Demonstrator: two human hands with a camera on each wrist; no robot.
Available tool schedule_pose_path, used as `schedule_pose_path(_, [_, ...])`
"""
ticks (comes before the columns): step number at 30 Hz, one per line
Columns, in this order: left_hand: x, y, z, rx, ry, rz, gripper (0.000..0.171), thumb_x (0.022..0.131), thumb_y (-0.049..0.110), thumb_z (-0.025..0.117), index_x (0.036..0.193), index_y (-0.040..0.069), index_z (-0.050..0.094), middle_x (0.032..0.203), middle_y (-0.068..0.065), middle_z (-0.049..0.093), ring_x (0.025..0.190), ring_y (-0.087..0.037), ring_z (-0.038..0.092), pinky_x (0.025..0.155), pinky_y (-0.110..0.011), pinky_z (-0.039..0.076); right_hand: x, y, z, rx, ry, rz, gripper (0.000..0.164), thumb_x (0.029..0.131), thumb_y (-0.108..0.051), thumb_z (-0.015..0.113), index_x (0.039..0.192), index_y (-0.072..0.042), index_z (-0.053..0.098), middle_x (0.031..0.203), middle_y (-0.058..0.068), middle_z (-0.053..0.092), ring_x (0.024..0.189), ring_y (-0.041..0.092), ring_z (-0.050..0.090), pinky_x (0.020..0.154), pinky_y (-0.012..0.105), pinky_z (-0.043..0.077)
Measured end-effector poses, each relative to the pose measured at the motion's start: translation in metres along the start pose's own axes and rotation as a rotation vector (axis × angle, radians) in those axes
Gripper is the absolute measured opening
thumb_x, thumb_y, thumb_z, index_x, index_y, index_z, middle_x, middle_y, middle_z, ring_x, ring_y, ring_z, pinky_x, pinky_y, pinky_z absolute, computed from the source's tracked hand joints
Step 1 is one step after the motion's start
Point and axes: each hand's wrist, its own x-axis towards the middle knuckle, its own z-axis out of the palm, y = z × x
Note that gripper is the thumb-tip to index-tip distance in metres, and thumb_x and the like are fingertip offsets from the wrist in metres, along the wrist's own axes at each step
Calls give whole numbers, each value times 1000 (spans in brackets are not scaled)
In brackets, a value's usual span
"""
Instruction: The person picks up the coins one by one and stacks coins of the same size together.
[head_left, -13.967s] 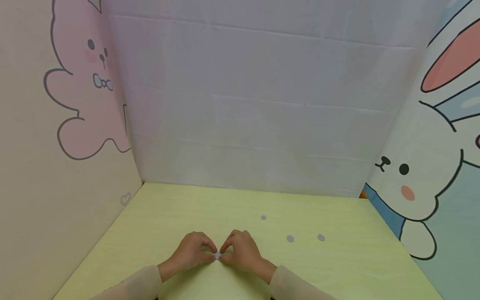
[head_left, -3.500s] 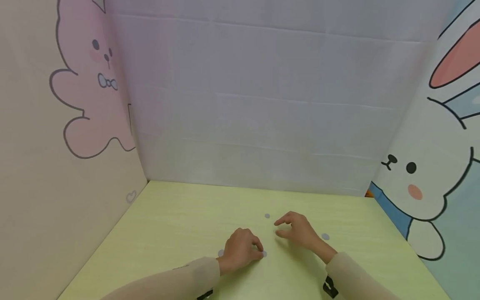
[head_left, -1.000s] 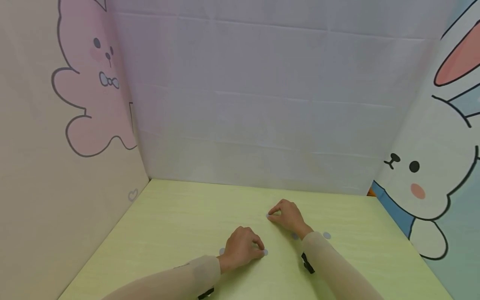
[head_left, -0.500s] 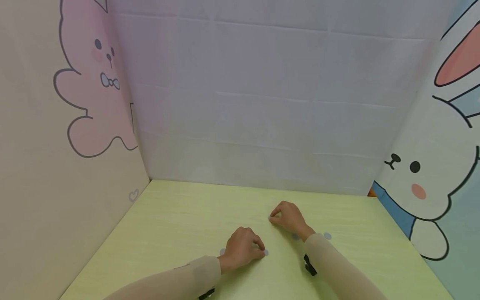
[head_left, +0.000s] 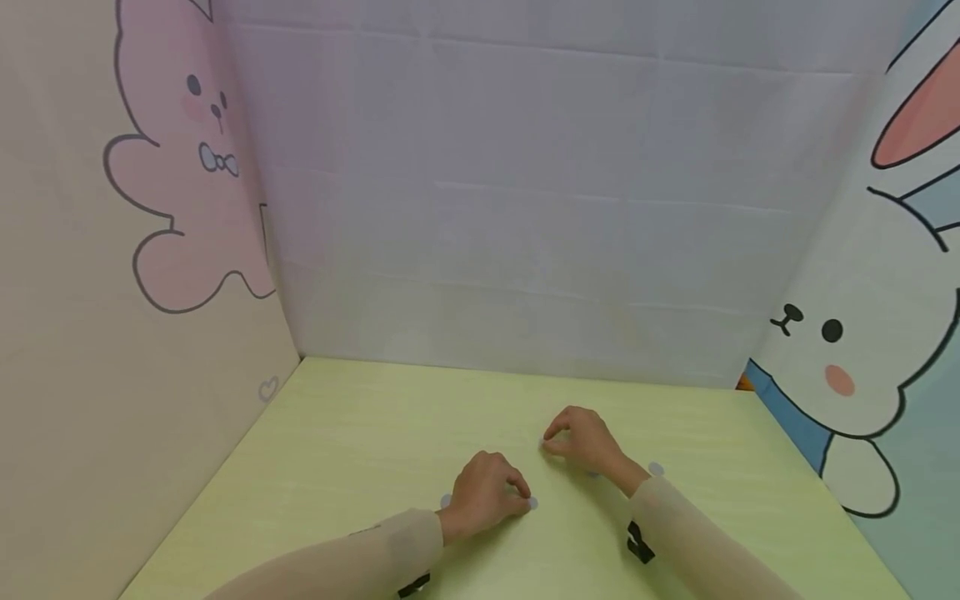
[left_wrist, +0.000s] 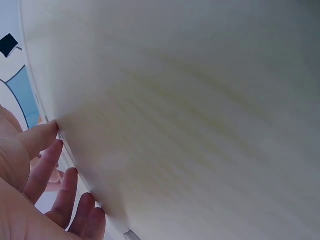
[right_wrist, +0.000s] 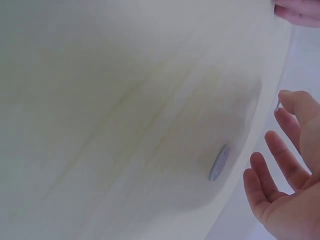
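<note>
My left hand [head_left: 486,493] is low over the yellow tabletop, thumb and index finger pinching a small grey disc [head_left: 533,503] at the table surface. In the left wrist view its fingertips meet the tabletop, but that disc is not visible. Farther back and to the right, my right hand [head_left: 585,439] pinches another thin grey disc [right_wrist: 278,105] by its edge, between thumb and index finger. The right wrist view has this disc just off the table, with the other fingers spread and curved.
One grey disc [head_left: 446,501] lies just left of my left hand. Another [right_wrist: 219,162] is on the table under my right hand, partly covered in the head view. A further disc [head_left: 656,469] lies right of the right wrist. Printed cloth walls [head_left: 525,208] enclose the table [head_left: 360,433].
My right hand reached the farthest disc, took it between thumb and finger, and has since drawn it slightly toward me and right. The left hand has stayed at its disc since 3.5 s ago.
</note>
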Motion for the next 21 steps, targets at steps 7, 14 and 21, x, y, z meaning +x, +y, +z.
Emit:
schedule_pose_path(7, [1,-2,2,-5,3,3,9,82,32,94,79,28,86,83,18,67,85,-4,52,76,-25,44,-11,-7,-10,11,-10,-38,5,88,-18,88,85,-16,84,95,-3,76,94,24,71,90,50,57])
schedule_pose_path(14, [-1,5,-5,-14,-9,4,8,82,29,95,81,26,87,84,15,70,85,-3,53,78,-25,45,-24,-9,-13,18,-15,-70,5,89,-21,88,85,-21,84,96,-7,75,91,17,70,87,45,58])
schedule_pose_path(21, [-1,5,-4,-11,4,8,8,83,29,93,82,25,87,85,15,69,85,-5,53,78,-26,46,-36,-12,-14,31,-9,-101,5,88,-21,88,85,-20,84,95,-7,75,89,15,70,83,41,58])
